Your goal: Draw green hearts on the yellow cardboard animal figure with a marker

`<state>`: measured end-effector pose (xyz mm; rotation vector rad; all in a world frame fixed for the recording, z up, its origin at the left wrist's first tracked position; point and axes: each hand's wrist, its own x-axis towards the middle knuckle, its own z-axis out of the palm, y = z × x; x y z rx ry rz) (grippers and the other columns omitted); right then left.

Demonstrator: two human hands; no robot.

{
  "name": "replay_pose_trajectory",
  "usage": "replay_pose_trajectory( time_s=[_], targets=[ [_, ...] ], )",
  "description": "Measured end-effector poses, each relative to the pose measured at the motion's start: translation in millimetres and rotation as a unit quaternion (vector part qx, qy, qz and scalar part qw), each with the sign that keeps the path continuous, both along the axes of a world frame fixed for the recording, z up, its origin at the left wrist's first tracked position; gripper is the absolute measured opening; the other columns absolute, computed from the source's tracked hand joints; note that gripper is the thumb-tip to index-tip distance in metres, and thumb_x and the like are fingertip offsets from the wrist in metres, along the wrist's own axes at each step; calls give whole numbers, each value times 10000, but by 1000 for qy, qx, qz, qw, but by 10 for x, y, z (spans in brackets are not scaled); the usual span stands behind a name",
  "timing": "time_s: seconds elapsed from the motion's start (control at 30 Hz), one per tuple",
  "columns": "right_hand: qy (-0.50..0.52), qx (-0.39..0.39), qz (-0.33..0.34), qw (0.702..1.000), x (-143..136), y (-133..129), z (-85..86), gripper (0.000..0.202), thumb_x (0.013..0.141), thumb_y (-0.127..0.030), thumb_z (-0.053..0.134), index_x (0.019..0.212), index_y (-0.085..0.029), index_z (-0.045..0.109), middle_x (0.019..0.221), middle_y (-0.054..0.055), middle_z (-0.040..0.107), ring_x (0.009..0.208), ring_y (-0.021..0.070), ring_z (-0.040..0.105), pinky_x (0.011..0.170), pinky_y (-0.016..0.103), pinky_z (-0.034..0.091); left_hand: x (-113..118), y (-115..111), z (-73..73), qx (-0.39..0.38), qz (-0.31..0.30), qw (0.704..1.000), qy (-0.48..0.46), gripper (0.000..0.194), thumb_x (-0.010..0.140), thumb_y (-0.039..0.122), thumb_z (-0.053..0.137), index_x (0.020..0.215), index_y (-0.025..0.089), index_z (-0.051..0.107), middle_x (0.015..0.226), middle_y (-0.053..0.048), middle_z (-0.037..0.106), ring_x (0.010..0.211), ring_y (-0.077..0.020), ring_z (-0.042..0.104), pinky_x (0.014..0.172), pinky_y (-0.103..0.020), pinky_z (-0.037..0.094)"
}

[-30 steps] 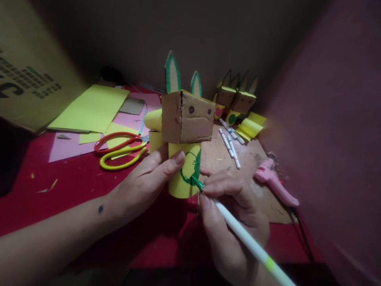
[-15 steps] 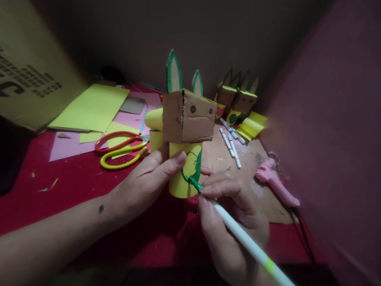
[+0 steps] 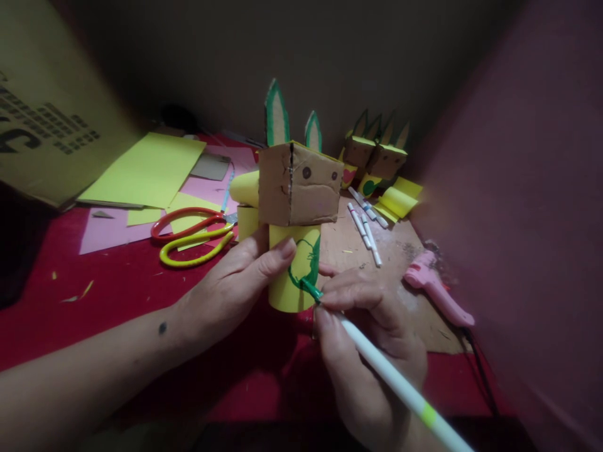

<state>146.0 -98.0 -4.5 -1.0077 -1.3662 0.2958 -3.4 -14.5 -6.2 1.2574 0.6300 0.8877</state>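
Note:
My left hand point(image 3: 245, 267) is closed around the yellow paper body of a cardboard animal figure point(image 3: 313, 194), holding it upright. The figure has a brown box head with drawn eyes and two pointed ears edged in green. A green rounded outline, partly coloured in on its right side, shows on the yellow tube. My right hand point(image 3: 372, 339) pinches a white felt-tip marker point(image 3: 386, 370) near its green front end. The marker's tip touches the lower part of the green outline. My left thumb lies beside the drawing.
Red-and-yellow-handled scissors point(image 3: 193, 242) lie at left near yellow paper point(image 3: 146, 169) and pink sheets. Several white markers point(image 3: 365, 226) rest on a cardboard sheet point(image 3: 405, 307), with a pink glue gun point(image 3: 438, 289) at right. Similar figures point(image 3: 386, 160) stand behind; a large cardboard panel point(image 3: 61, 113) rises at left.
Almost nothing differs. The view has shifted very slightly; both hands keep their holds, and the marker tip stays at the bottom of the green outline.

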Motion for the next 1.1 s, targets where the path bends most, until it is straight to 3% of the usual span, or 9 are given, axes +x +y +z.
replay_pose_trajectory(
  time_s=[0.1,0.3,0.47,0.6,0.73,0.87,1.1],
  targets=[
    [-3,-4,-3,1000,6,-3,-9,216,872,-38,652,882,-253,644,845,-26,726,899,139,774,779,239,644,8,-2,3,-4,0,1000,-3,545,947,478,734,1401,189,644,1457,-132,702,1321,-344,652,1104,-412,531],
    [-13,2,33,999,-2,8,-3,248,868,-6,629,877,-253,618,752,-44,652,706,120,693,702,250,618,26,-9,16,-18,-6,1000,-15,577,922,464,764,1416,194,634,1376,-130,746,1269,-354,693,1065,-421,570],
    [-6,6,10,1000,8,13,-2,249,863,-8,646,875,-256,641,785,-35,682,820,140,745,809,269,651,24,-12,-8,-14,12,1000,0,575,927,504,737,1417,217,650,1314,-100,770,1271,-371,704,1016,-395,594],
    [-10,3,15,1000,6,-4,-7,243,864,-8,638,877,-250,628,787,-36,672,783,124,727,775,249,643,18,-5,-9,6,16,1000,7,518,950,493,710,1391,225,674,1326,-69,761,1330,-363,665,1069,-389,560],
    [-9,1,22,1000,1,3,-5,244,874,-9,631,875,-252,615,754,-46,640,685,107,678,679,222,614,14,-4,0,7,4,1000,3,511,954,484,715,1379,205,667,1419,-109,724,1349,-365,642,1098,-417,550],
    [-20,6,20,1000,8,16,8,256,874,-1,636,899,-256,625,764,-44,656,711,117,703,763,257,646,4,-4,-12,19,5,1000,4,459,987,443,692,1376,201,658,1518,-113,669,1401,-339,599,1164,-400,498],
    [-17,10,24,1000,-4,10,7,263,863,11,623,864,-252,608,767,-41,653,691,111,686,711,235,626,19,-9,23,-7,-2,1000,-1,605,954,494,723,1449,174,585,1405,-143,727,1282,-361,670,1081,-444,544]
  ],
)
